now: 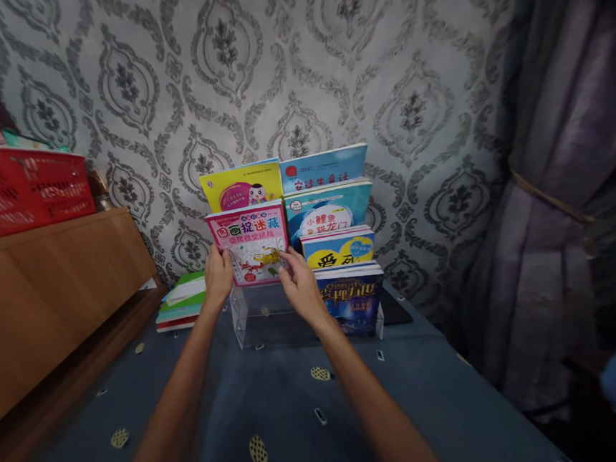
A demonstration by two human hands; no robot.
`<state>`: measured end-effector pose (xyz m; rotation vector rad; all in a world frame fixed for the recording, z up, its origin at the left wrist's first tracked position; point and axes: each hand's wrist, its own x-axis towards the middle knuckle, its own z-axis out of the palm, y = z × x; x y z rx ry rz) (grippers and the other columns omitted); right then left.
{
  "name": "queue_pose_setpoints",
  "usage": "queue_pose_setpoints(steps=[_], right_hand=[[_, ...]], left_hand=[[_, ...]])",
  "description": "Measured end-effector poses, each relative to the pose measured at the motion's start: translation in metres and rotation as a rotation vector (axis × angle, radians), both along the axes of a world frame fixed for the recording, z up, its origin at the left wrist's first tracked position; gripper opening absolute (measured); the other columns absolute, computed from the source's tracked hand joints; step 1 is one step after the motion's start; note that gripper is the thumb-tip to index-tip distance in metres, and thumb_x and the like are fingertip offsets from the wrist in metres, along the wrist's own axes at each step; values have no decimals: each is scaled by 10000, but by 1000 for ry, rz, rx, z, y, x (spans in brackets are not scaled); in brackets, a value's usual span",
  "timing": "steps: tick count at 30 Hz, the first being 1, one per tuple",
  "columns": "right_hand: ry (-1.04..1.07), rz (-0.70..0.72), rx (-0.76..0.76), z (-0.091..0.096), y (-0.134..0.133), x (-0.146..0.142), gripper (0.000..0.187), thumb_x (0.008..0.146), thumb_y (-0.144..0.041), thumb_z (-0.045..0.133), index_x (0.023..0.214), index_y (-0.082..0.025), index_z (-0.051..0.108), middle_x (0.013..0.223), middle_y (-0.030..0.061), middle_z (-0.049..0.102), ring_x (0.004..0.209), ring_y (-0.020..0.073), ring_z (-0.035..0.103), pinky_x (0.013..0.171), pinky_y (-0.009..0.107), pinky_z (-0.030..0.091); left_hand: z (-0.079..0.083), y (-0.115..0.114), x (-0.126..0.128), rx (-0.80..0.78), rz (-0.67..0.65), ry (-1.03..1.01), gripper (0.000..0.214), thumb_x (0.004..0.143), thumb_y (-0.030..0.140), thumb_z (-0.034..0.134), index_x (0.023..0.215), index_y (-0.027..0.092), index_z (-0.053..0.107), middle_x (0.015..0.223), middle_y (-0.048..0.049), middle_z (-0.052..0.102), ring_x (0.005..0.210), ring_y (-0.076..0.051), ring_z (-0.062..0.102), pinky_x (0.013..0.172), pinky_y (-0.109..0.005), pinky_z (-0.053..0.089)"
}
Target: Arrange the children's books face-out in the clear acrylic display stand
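A clear tiered acrylic rack [251,322] stands on the blue cloth against the wall. It holds several children's books. My left hand [217,273] grips the left lower edge of a pink-covered book [249,240] in the rack's left column. My right hand [299,283] pinches the same book's lower right corner. Behind it stands a yellow book [239,183]. The right column carries a blue book [324,166], a light blue one [328,211], a yellow-and-blue one [338,248] and a dark blue one [351,300] at the front.
A stack of flat books [182,307] lies left of the rack. A wooden cabinet [49,297] runs along the left with a red basket [21,188] on top. A tied purple curtain [564,201] hangs at the right. Patterned wallpaper is behind.
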<state>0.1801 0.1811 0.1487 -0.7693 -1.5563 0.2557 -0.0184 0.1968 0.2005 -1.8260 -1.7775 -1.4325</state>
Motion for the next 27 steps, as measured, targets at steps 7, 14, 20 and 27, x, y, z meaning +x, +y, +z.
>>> queue_pose_setpoints(steps=[7,14,20,27], right_hand=[[3,5,4,1,-1,0,417,930,-293,487,1306,-198,639,1450,162,566,1407,310,464,1131,561,402],[-13,-20,33,0,-1,0,395,940,-281,491,1301,-223,640,1434,139,581,1387,282,490,1126,530,423],[-8,-32,30,1,-2,0,390,932,-284,491,1282,-213,648,1423,143,588,1382,284,495,1129,535,418],[-2,-29,9,3,-4,-3,401,923,-270,487,1280,-194,651,1416,158,583,1383,296,487,1127,533,420]], left_hand=[[-4,5,3,17,-43,-94,105,984,275,370,985,228,464,1007,-107,645,1022,-276,638,939,-431,496],[-8,7,6,68,-65,-103,109,991,254,376,1018,221,476,1070,-123,654,1078,-279,641,963,-432,495],[-7,5,6,37,-58,-107,108,987,259,379,1024,213,470,1062,-127,653,1063,-286,640,960,-450,496],[-8,0,4,44,-81,-107,128,992,274,375,1032,213,480,1049,-123,649,1037,-278,641,937,-429,503]])
